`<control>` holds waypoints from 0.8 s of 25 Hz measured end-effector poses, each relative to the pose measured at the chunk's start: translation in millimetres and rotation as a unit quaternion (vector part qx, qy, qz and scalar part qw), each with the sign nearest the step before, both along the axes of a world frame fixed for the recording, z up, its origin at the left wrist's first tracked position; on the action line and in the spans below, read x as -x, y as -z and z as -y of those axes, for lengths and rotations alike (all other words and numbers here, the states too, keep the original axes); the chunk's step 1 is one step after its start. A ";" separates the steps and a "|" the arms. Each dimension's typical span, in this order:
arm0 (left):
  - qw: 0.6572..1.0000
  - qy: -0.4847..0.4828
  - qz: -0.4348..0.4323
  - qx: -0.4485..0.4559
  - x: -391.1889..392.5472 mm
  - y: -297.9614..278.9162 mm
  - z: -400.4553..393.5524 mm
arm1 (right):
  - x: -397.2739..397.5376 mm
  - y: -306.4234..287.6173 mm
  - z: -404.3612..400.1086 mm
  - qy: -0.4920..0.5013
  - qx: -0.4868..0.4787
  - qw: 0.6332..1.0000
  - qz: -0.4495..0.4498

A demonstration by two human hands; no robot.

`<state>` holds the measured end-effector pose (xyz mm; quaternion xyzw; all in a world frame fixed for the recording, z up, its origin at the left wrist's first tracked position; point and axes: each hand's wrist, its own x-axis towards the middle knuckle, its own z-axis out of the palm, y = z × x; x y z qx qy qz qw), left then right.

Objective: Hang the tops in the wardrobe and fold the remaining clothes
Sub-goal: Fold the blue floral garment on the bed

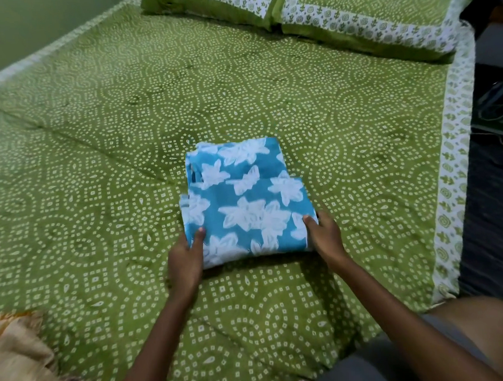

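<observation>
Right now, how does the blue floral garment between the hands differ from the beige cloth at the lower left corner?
The blue floral garment is folded into a neat rectangle; the beige cloth lies crumpled. The garment sits mid-bed, gripped at its near corners by the left hand and right hand; nothing touches the cloth, partly cut off by the frame. Both rest on the green bedsheet.

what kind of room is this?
Most likely a bedroom: a bed under a green printed bedsheet, two matching pillows at its head, and a folded blue floral garment on it.
</observation>
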<state>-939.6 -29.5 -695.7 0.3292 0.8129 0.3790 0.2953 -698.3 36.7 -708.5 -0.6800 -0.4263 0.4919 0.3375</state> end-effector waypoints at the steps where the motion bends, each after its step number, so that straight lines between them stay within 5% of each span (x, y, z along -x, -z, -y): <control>1: 1.000 0.007 -0.008 0.020 -4.9 4.3 25.0 | -7.2 5.5 21.2 -0.012 0.012 1.000 0.006; 4: 0.996 0.033 -0.019 0.075 -11.1 9.5 56.1 | -19.6 10.9 45.1 -0.050 0.049 0.997 0.018; 6: 0.995 0.024 -0.040 0.093 -9.9 -1.7 46.1 | -17.5 2.5 34.6 -0.084 0.046 0.985 0.142; 9: 0.959 0.069 -0.264 -0.082 -16.3 -28.6 17.8 | 2.8 -15.8 24.5 -0.097 -0.169 0.911 0.364; 11: 0.925 0.207 -0.288 -0.133 -33.3 -28.7 -6.0 | 34.0 -16.5 29.0 -0.202 -0.208 0.897 0.335; 14: 0.866 0.361 -0.345 -0.023 -49.3 7.6 -25.1 | 70.9 15.2 46.2 -0.343 -0.210 0.831 0.383; 16: 0.841 0.364 -0.400 -0.005 -45.1 37.3 -28.8 | 73.9 30.7 37.7 -0.352 -0.206 0.814 0.414; 20: 0.857 0.305 -0.414 0.032 -31.1 39.5 -56.2 | 64.0 35.4 -9.9 -0.351 -0.196 0.810 0.427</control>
